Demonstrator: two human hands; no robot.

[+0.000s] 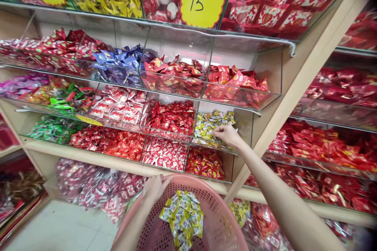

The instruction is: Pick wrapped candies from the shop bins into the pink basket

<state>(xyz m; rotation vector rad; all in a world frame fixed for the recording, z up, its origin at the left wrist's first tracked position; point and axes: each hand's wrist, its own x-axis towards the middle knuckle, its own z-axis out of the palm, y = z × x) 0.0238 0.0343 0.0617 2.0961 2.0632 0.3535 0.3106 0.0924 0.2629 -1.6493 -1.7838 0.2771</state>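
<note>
My left hand (154, 186) is closed over the far rim of a pink perforated plastic basket (218, 200). Inside the basket lies a pile of yellow-and-white wrapped candies (184, 217). My right hand (228, 135) reaches into a clear shelf bin at the right, its fingers pinched together at the same kind of yellow wrapped candies (206, 123). The fingertips are among the wrappers, which partly hide what they grip. Red wrapped candies (172, 119) fill the bin just left of it.
Slanted clear bins of red, blue and green sweets line the wooden shelves. A yellow price tag (202, 4) reading 15 hangs above. A wooden upright (272, 133) stands right of my right hand. Bagged sweets (88, 180) sit below on the tiled floor (67, 225).
</note>
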